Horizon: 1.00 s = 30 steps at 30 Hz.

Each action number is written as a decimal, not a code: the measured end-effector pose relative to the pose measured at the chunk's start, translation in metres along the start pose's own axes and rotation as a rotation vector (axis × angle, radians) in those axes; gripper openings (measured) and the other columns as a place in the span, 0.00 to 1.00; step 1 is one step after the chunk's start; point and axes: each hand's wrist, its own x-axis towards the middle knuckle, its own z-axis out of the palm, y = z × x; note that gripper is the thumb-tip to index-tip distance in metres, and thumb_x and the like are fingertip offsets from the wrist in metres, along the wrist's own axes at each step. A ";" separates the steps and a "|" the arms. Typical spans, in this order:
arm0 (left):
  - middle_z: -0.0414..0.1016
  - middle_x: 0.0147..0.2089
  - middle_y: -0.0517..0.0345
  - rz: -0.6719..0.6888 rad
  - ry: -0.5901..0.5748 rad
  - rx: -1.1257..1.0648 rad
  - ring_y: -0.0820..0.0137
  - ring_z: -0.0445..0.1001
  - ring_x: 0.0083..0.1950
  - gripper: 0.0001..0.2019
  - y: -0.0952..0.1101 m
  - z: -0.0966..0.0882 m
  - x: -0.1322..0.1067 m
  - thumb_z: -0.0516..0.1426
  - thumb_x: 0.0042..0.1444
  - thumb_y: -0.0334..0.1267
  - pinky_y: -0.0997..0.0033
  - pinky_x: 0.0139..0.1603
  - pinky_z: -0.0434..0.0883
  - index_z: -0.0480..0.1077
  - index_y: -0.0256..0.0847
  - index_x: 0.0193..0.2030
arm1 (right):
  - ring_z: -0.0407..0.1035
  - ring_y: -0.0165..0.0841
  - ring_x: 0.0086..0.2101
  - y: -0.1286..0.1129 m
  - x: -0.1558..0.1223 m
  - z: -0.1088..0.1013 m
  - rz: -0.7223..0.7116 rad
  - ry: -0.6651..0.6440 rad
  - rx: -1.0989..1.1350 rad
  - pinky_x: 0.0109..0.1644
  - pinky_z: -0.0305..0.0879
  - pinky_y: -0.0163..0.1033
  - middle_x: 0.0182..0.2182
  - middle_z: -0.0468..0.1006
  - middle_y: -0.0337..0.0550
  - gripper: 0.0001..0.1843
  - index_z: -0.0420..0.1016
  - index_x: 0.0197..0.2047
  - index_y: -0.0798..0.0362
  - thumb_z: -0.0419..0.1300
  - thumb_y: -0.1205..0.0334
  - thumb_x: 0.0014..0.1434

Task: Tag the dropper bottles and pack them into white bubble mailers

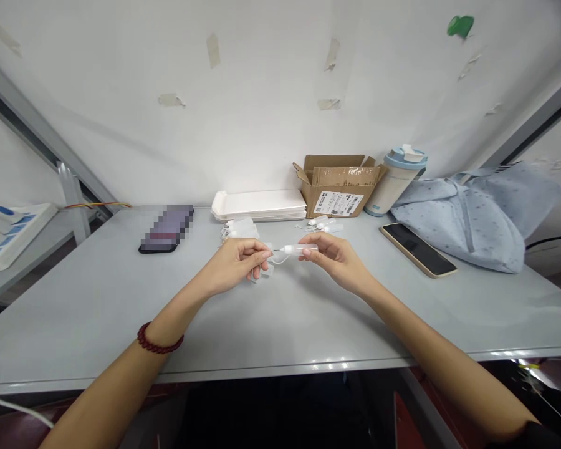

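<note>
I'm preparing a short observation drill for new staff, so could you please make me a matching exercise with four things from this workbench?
Things:
1. Small white bottle
2. Cardboard box
3. Tumbler
4. Beaded bracelet

Place or state:
A. Upright, with a light-blue lid
B. Around the left wrist
C. In the fingers of the right hand
D. Flaps open, printed label on its front

Right pairs: 1-C; 2-D; 3-A; 4-B
</note>
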 end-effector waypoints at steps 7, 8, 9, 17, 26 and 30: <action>0.73 0.29 0.58 0.032 -0.037 -0.021 0.76 0.68 0.26 0.11 -0.002 0.000 -0.001 0.56 0.57 0.42 0.75 0.28 0.68 0.72 0.36 0.36 | 0.72 0.36 0.37 -0.002 -0.001 0.002 0.007 -0.022 -0.033 0.43 0.65 0.43 0.37 0.78 0.45 0.14 0.72 0.43 0.54 0.58 0.52 0.59; 0.73 0.29 0.58 0.034 -0.037 -0.020 0.76 0.68 0.26 0.11 -0.001 0.000 -0.001 0.56 0.57 0.42 0.75 0.28 0.68 0.72 0.36 0.36 | 0.72 0.36 0.37 -0.002 -0.001 0.002 0.006 -0.025 -0.037 0.43 0.65 0.43 0.37 0.78 0.45 0.14 0.73 0.43 0.54 0.58 0.52 0.59; 0.73 0.29 0.58 0.035 -0.037 -0.019 0.76 0.68 0.26 0.11 -0.001 0.000 -0.001 0.56 0.57 0.42 0.75 0.28 0.68 0.72 0.36 0.37 | 0.72 0.36 0.37 -0.002 0.000 0.002 0.004 -0.026 -0.042 0.43 0.65 0.43 0.36 0.78 0.45 0.14 0.73 0.43 0.54 0.58 0.52 0.59; 0.73 0.29 0.58 0.036 -0.032 -0.022 0.76 0.68 0.26 0.11 0.002 0.001 -0.002 0.55 0.58 0.42 0.74 0.28 0.68 0.72 0.35 0.36 | 0.72 0.36 0.37 -0.003 0.000 0.002 0.000 -0.018 -0.065 0.42 0.65 0.42 0.35 0.78 0.44 0.15 0.73 0.42 0.53 0.56 0.51 0.60; 0.73 0.29 0.58 0.025 -0.042 -0.013 0.76 0.68 0.26 0.11 0.002 0.001 -0.001 0.56 0.58 0.42 0.74 0.29 0.67 0.72 0.35 0.36 | 0.72 0.35 0.36 -0.003 -0.001 0.002 -0.018 -0.005 -0.064 0.41 0.65 0.41 0.35 0.78 0.44 0.15 0.73 0.42 0.54 0.57 0.52 0.60; 0.73 0.29 0.58 0.028 -0.038 -0.007 0.76 0.68 0.26 0.11 0.002 0.001 -0.001 0.56 0.58 0.42 0.74 0.29 0.67 0.72 0.35 0.35 | 0.72 0.35 0.36 -0.003 -0.001 0.002 -0.015 -0.010 -0.073 0.41 0.65 0.40 0.36 0.78 0.44 0.14 0.73 0.42 0.54 0.56 0.53 0.60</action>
